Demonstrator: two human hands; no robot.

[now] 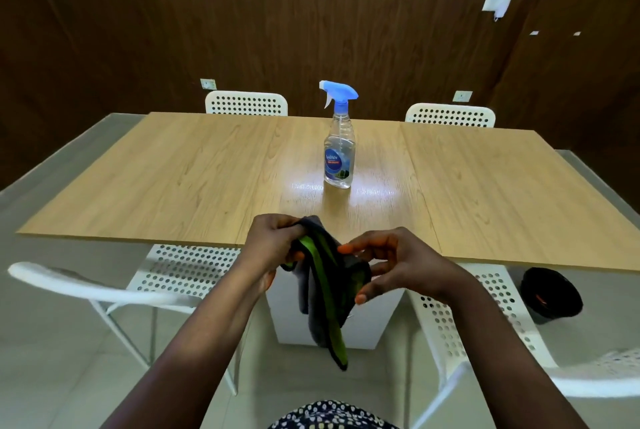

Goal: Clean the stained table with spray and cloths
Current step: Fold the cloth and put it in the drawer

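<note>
Cloths come nearest: a soft grey cloth and a green cloth with dark edging hang bunched together in mid-air just in front of the near edge of the table, limp and folded on themselves, their lower ends drooping toward the floor. The left hand grips the upper bunch with its fingers curled round the fabric, while the right hand holds the other side, fingertips and thumb pinching a fold; whether there are two separate cloths or one two-sided piece I cannot tell for certain. White perforated metal folding chairs stand at either side of the person, and a small round black bin sits on the floor to the right. The light wood-grain laminate table lies beyond, smooth and glossy, with a bright sheen around its middle; no stain is plainly visible from here, and no wet patch either. Upright near the centre, well apart from the hands, stands the clear plastic spray bottle with a blue trigger head and blue label. My reading is that the task is at its start: cloths are being sorted or unfolded, spraying and wiping remain. Two more white perforated chairs and a dark wood-panelled wall close the far side.
</note>
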